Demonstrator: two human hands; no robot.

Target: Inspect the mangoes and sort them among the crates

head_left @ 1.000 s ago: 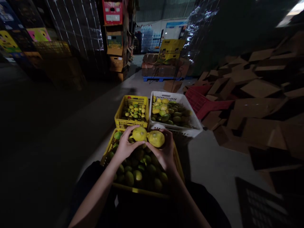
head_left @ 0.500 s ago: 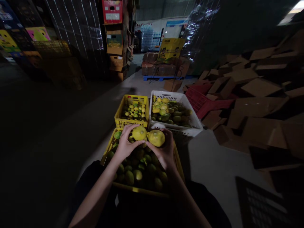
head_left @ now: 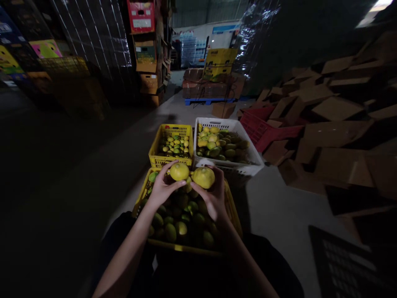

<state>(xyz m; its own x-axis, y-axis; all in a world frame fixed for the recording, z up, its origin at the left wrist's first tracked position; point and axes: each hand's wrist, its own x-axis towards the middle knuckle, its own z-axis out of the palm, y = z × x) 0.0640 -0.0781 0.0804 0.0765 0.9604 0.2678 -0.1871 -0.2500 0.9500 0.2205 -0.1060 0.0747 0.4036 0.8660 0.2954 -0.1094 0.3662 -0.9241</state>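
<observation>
My left hand [head_left: 160, 187] grips a yellow lemon [head_left: 179, 171] between thumb and fingers. A second yellow lemon [head_left: 204, 177] is held in my right hand [head_left: 216, 196], close beside the first. Both are above a large yellow crate [head_left: 186, 249] holding several green and yellowish fruits. Past my hands, a smaller yellow crate [head_left: 155, 160] contains small yellow and green fruits. To its right, a white crate [head_left: 254, 162] holds yellow fruits at its left and greener ones at its right.
A red crate [head_left: 256, 126] lies against a heap of cardboard boxes [head_left: 330, 132] on the right. Behind the crates, a blue pallet [head_left: 208, 100] bears wrapped packs and a yellow box [head_left: 218, 64]. Stacked boxes [head_left: 145, 60] stand further left.
The lemons have turned slightly in my fingers, and the gap between them is a little wider. The view has shifted slightly.
</observation>
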